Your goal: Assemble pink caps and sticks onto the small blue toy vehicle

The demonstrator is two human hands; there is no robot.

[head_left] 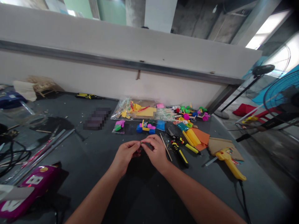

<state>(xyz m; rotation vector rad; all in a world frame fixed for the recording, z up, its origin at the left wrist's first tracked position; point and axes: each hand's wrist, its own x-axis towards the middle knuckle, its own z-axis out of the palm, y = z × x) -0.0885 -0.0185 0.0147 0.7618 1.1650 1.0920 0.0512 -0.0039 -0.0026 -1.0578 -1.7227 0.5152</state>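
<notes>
the left hand [125,156] and right hand [156,152] are closed, pinching a tiny green-tipped piece [141,142] between them above the dark surface [98,146]. a thin wooden stick [166,147] lies just beside the right hand. a magenta case [35,189] at lower left bears a large white 8 or b.

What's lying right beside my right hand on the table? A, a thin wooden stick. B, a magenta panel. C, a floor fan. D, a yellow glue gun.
A. The thin wooden stick lies just beside the right hand, nearer than the black-and-yellow handled tool.
</notes>
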